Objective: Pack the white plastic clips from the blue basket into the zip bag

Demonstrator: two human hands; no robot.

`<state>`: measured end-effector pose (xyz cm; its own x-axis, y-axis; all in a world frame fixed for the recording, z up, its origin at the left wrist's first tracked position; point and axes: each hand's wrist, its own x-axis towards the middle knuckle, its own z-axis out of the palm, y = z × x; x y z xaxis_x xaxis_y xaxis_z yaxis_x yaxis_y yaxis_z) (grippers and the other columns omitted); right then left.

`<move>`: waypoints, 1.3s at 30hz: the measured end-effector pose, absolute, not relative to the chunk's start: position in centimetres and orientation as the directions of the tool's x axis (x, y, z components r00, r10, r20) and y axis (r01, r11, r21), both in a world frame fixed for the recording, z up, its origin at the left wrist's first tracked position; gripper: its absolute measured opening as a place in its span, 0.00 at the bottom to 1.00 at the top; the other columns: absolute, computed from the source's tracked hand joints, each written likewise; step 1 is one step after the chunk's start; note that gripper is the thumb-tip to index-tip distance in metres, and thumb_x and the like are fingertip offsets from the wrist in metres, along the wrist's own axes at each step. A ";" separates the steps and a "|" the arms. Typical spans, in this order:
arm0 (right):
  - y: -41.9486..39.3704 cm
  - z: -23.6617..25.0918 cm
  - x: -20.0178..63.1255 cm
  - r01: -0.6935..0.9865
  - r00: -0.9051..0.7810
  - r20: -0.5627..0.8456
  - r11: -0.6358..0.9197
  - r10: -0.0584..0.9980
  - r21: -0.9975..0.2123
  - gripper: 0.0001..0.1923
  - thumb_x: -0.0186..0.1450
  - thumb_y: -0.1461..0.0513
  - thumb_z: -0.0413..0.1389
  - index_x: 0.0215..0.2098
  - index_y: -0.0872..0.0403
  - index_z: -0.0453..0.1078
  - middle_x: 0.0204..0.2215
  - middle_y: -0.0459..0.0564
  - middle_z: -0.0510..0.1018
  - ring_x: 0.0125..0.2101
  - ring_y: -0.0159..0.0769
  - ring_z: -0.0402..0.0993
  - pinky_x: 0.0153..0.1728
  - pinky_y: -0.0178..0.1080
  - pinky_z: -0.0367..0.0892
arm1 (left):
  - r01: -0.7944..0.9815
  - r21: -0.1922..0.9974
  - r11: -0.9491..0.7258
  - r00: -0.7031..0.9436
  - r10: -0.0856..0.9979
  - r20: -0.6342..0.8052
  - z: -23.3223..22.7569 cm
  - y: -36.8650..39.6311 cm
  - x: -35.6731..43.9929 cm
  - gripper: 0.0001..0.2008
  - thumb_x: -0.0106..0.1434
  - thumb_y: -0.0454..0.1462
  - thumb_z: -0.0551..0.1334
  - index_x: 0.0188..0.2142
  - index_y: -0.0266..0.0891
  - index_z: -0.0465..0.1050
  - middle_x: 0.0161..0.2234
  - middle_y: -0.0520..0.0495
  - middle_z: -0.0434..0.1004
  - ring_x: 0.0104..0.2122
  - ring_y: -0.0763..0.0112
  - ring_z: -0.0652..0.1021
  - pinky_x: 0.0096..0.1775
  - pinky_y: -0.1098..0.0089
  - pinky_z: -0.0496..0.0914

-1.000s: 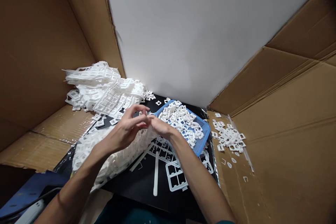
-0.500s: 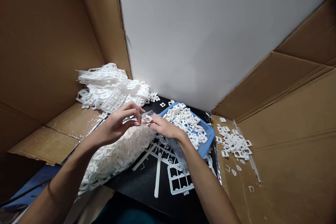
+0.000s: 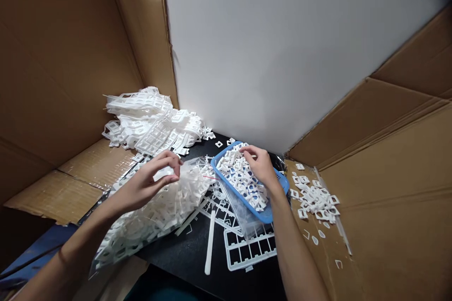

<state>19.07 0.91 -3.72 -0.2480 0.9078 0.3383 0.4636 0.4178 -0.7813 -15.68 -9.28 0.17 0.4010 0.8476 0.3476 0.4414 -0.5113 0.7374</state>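
My left hand (image 3: 155,179) is over the near-left pile, thumb and fingertips curled together at the edge of a clear plastic bag (image 3: 192,169). That bag is stuffed with small white plastic pieces and lies on the black table. My right hand (image 3: 259,164) reaches over the blue basket (image 3: 265,217). Its thumb and forefinger come close together at the loose white plastic pieces (image 3: 240,174) inside. Whatever lies between those fingertips is too small to make out.
White moulded sheets and pieces (image 3: 151,122) heap up at the back left. More white pieces (image 3: 316,200) lie on cardboard at the right. A white frame (image 3: 247,258) and a white strip (image 3: 210,242) rest in front. Cardboard walls (image 3: 395,174) stand on both sides.
My right hand has moved from the bag's mouth, where a white piece showed by its fingers, right to the basket. My left hand has shifted slightly left and down. The basket has turned slightly.
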 end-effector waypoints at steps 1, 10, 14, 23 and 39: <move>1.2 -4.1 19.9 0.501 -0.246 0.343 0.422 0.906 -0.755 0.14 0.73 0.58 0.54 0.46 0.53 0.81 0.45 0.55 0.86 0.44 0.46 0.82 0.49 0.48 0.74 | 0.439 0.751 -0.493 0.381 0.860 0.341 -0.5 -9.6 -15.7 0.08 0.78 0.40 0.60 0.40 0.41 0.72 0.41 0.47 0.73 0.42 0.65 0.75 0.45 0.68 0.71; 2.5 -5.8 20.5 0.761 -0.282 0.419 0.467 0.863 -0.451 0.21 0.76 0.56 0.53 0.62 0.52 0.74 0.65 0.62 0.73 0.64 0.57 0.66 0.66 0.59 0.60 | 0.376 0.844 -0.383 0.296 0.913 0.282 -4.2 -11.3 -16.0 0.11 0.78 0.41 0.59 0.37 0.41 0.70 0.33 0.51 0.68 0.32 0.69 0.70 0.35 0.70 0.67; 3.1 -6.4 20.3 0.800 -0.391 0.348 0.501 0.852 -0.330 0.24 0.73 0.57 0.56 0.65 0.55 0.73 0.63 0.65 0.74 0.61 0.62 0.68 0.63 0.61 0.61 | 0.352 0.860 -0.370 0.342 0.906 0.250 -4.3 -11.7 -16.2 0.13 0.78 0.42 0.59 0.36 0.41 0.71 0.34 0.48 0.70 0.34 0.66 0.72 0.37 0.68 0.69; 3.1 -6.8 19.3 0.831 -0.380 0.312 0.469 0.871 -0.299 0.25 0.75 0.50 0.56 0.63 0.55 0.72 0.53 0.64 0.76 0.51 0.59 0.69 0.55 0.57 0.64 | 0.302 0.890 -0.342 0.336 0.912 0.236 -4.7 -11.3 -16.4 0.12 0.74 0.41 0.63 0.33 0.42 0.75 0.35 0.46 0.71 0.34 0.65 0.74 0.37 0.69 0.71; 2.7 -5.0 23.5 0.616 -0.407 0.122 0.371 0.905 -0.696 0.25 0.79 0.48 0.48 0.66 0.47 0.71 0.52 0.52 0.82 0.52 0.43 0.77 0.58 0.46 0.69 | 0.281 0.897 -0.341 0.336 0.911 0.240 -5.3 -10.9 -16.5 0.09 0.72 0.38 0.67 0.32 0.42 0.76 0.32 0.48 0.75 0.33 0.68 0.75 0.35 0.72 0.71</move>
<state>23.47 2.71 -5.04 -0.4071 0.9052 0.1220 0.6156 0.3706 -0.6955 -16.46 -10.86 -5.26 0.3359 0.9107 0.2404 0.2813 -0.3405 0.8972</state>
